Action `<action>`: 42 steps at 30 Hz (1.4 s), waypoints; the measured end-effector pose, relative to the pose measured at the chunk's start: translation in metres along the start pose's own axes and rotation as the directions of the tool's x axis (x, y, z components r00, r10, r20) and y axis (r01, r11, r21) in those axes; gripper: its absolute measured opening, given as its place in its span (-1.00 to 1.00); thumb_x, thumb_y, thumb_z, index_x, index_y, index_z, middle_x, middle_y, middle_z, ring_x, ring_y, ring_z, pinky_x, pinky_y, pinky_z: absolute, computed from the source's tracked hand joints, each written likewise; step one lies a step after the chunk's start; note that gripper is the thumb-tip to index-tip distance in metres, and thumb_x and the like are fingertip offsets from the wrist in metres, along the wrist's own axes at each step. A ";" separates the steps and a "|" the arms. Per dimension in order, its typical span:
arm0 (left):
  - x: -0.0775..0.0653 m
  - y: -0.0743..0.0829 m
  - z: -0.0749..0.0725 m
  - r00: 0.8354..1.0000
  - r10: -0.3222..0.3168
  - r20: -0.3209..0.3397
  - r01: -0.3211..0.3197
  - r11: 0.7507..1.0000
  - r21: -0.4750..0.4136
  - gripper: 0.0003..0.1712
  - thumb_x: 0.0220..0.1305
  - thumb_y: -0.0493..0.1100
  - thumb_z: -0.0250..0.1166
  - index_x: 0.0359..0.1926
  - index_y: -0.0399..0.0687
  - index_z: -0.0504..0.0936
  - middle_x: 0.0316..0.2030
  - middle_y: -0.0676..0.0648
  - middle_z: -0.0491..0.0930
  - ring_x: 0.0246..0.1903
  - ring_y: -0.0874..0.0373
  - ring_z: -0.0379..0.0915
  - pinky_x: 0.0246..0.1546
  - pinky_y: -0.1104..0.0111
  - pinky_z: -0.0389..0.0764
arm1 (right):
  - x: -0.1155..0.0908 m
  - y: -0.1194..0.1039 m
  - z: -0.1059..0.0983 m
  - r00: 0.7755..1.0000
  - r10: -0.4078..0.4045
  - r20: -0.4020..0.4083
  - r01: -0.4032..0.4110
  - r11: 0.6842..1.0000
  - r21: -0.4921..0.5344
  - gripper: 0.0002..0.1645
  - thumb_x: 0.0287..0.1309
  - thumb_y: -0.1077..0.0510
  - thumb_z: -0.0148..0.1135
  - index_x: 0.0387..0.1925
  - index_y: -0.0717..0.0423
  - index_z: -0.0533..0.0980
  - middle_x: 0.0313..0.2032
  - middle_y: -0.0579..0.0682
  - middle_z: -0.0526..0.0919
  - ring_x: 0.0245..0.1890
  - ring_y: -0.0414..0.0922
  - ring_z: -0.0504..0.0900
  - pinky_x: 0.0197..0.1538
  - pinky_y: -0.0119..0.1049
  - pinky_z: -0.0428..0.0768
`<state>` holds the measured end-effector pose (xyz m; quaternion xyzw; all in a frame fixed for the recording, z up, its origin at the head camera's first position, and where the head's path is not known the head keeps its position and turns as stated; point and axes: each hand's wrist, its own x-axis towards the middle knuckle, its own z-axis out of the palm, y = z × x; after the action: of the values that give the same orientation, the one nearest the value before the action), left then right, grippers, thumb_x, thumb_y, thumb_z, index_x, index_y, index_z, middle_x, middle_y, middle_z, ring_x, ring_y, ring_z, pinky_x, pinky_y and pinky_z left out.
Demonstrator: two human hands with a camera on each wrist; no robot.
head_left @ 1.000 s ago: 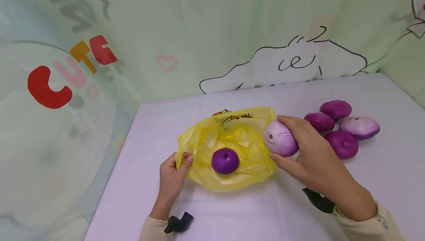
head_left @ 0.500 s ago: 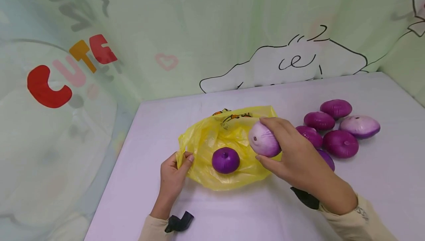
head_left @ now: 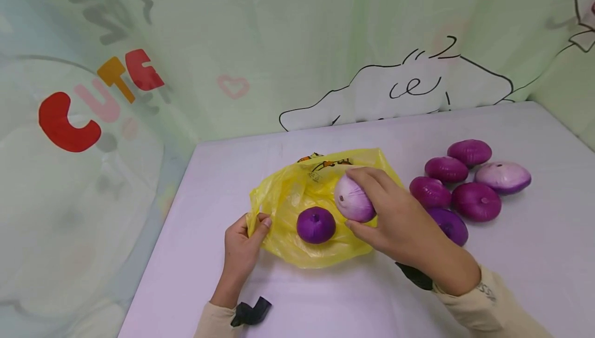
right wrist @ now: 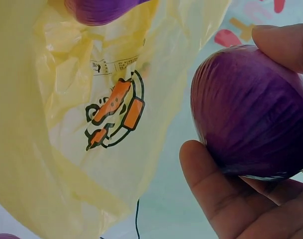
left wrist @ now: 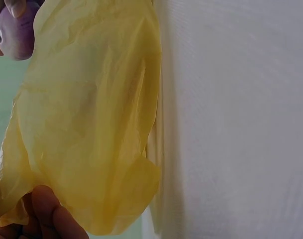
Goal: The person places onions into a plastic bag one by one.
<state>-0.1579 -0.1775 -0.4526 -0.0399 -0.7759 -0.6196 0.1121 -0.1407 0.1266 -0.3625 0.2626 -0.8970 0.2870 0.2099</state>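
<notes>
A yellow plastic bag (head_left: 279,193) lies on the table with its mouth spread, one purple onion (head_left: 316,225) inside it. My left hand (head_left: 243,245) pinches the bag's left edge between thumb and fingers; in the left wrist view the fingertips (left wrist: 44,201) bunch the plastic. With thumb and fingers my right hand (head_left: 404,219) grips a pale purple onion (head_left: 354,201) over the right part of the bag's opening. The right wrist view shows this onion (right wrist: 251,114) close up, its side dark purple, apart from the bag's printed wall (right wrist: 156,124).
Several more onions stand in a group at the right of the table, among them a magenta one (head_left: 476,202), a pale one (head_left: 503,178) and a dark purple one (head_left: 448,226) partly behind the right forearm. A printed curtain (head_left: 260,43) hangs behind the table (head_left: 223,172).
My right hand has carried the pale onion leftward, from the bag's right edge to over its opening. More onions at the right have come into sight. The left hand has stayed in place.
</notes>
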 end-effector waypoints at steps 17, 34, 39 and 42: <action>-0.001 0.000 0.000 1.000 0.006 -0.006 -0.006 1.000 0.013 -0.89 0.37 -0.27 0.41 -0.20 -0.28 0.75 -0.47 -0.07 0.60 -0.51 0.22 0.46 -0.50 0.47 0.48 | 0.008 -0.002 0.024 0.995 -0.011 0.101 0.008 1.000 0.024 -0.08 -0.06 0.19 0.64 0.36 0.20 0.43 0.22 0.18 0.53 0.06 0.08 0.64 0.05 0.01 0.70; -0.001 0.000 0.000 1.000 0.002 -0.003 -0.002 1.000 0.021 -0.89 0.37 -0.26 0.41 -0.20 -0.26 0.75 -0.46 -0.11 0.61 -0.51 0.20 0.47 -0.50 0.46 0.49 | 0.007 0.003 0.044 0.974 0.051 0.219 -0.054 0.998 0.011 -0.11 0.02 0.30 0.55 0.40 0.17 0.41 0.26 0.27 0.50 0.11 0.18 0.60 0.12 0.08 0.67; 0.000 0.000 0.000 1.000 0.002 -0.004 -0.002 1.000 0.019 -0.89 0.37 -0.26 0.40 -0.21 -0.26 0.75 -0.48 -0.09 0.60 -0.51 0.21 0.46 -0.50 0.47 0.48 | 0.007 0.004 0.047 0.972 0.051 0.229 -0.052 0.999 -0.004 -0.12 0.01 0.32 0.54 0.40 0.19 0.42 0.24 0.26 0.50 0.11 0.19 0.60 0.12 0.08 0.66; 0.000 -0.001 0.000 1.000 0.000 -0.003 0.000 1.000 0.021 -0.90 0.38 -0.27 0.40 -0.20 -0.26 0.75 -0.48 -0.09 0.60 -0.51 0.20 0.46 -0.50 0.47 0.48 | 0.007 0.005 0.048 0.970 0.060 0.237 -0.058 0.998 -0.013 -0.11 0.00 0.32 0.54 0.40 0.18 0.42 0.25 0.26 0.50 0.12 0.19 0.60 0.13 0.08 0.66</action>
<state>-0.1580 -0.1780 -0.4536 -0.0380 -0.7822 -0.6114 0.1137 -0.1597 0.0971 -0.3969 0.2676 -0.9240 0.2568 0.0933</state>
